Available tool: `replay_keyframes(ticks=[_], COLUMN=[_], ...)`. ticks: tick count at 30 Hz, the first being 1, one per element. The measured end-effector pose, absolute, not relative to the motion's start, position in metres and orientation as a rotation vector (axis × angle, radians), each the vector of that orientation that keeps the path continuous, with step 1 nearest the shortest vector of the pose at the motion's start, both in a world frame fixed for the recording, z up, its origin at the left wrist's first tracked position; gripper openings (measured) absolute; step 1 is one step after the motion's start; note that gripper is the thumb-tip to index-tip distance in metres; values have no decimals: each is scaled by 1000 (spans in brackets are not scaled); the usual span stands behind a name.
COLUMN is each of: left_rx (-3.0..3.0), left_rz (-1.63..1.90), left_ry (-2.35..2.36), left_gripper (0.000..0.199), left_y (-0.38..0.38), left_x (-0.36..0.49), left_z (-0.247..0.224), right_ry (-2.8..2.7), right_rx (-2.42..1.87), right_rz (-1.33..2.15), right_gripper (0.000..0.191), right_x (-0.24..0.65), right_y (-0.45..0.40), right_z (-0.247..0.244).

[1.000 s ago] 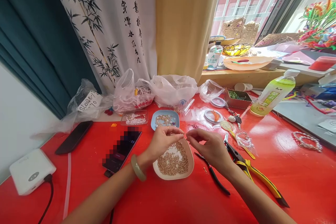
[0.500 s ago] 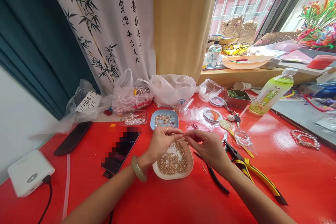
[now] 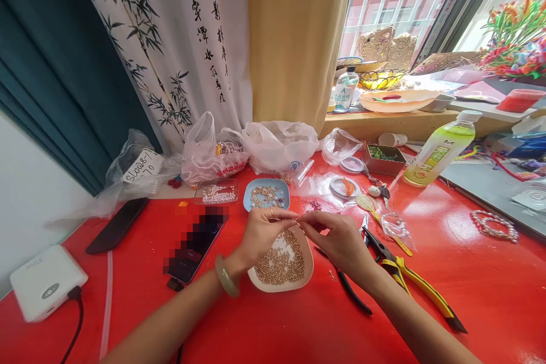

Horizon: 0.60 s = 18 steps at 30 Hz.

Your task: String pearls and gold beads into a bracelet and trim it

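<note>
Red table [image 3: 298, 330], cluttered. Along its far edge, two white plastic bags: one [image 3: 213, 156] holding pearl strands, one [image 3: 281, 145] with contents unclear; a clear bag [image 3: 136, 173] with a handwritten label lies further left. Green drink bottle [image 3: 443, 148] lies tilted at far right, liquid inside. Small tin [image 3: 384, 158] near it holds green bits. Cream dish [image 3: 281, 264] sits nearest the person, heaped with small gold beads; both hands hover right over its far rim. Blue dish [image 3: 267, 196] just behind it carries mixed gold and coloured beads. Clear flat box [image 3: 215, 192] beside the blue dish holds pale beads. Left hand [image 3: 264, 233], jade bangle [image 3: 225, 276] on the wrist, fingers pinched together; right hand [image 3: 339, 239] likewise pinched, fingertips of the two meeting over the dish. Something tiny is gripped between them, too small to tell what, likely a bead or fine wire. Yellow-handled pliers [image 3: 409, 278] lie just right of the right hand, black pliers [image 3: 345, 287] partly under the right wrist. Two phones to the left: one [image 3: 117, 224] dark, one [image 3: 194, 244] near the left forearm. White power bank [image 3: 46, 281] at left edge, cable plugged in. Pearl bracelet [image 3: 495, 226] lies well apart at right.
</note>
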State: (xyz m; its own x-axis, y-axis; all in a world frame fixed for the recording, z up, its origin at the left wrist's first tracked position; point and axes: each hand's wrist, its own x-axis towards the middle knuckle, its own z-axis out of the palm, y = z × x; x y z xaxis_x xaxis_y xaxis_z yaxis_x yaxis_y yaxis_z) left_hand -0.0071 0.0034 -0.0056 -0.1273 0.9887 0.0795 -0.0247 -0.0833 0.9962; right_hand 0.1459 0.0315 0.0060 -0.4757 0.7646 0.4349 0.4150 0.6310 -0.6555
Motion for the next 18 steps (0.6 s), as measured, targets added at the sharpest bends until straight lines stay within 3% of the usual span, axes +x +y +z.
replay_keyframes(ticks=[10, 18], left_rx=[1193, 1270], left_rz=[1357, 1352], left_ry=[1258, 1246], left_gripper=[15, 13], left_y=[5, 3], left_x=[-8, -7], left_z=[-10, -8], right_ry=[-2226, -2236], right_rx=[-848, -856], right_rz=[207, 168], right_gripper=[23, 24], right_x=[145, 146], right_y=[29, 29], right_z=[5, 3])
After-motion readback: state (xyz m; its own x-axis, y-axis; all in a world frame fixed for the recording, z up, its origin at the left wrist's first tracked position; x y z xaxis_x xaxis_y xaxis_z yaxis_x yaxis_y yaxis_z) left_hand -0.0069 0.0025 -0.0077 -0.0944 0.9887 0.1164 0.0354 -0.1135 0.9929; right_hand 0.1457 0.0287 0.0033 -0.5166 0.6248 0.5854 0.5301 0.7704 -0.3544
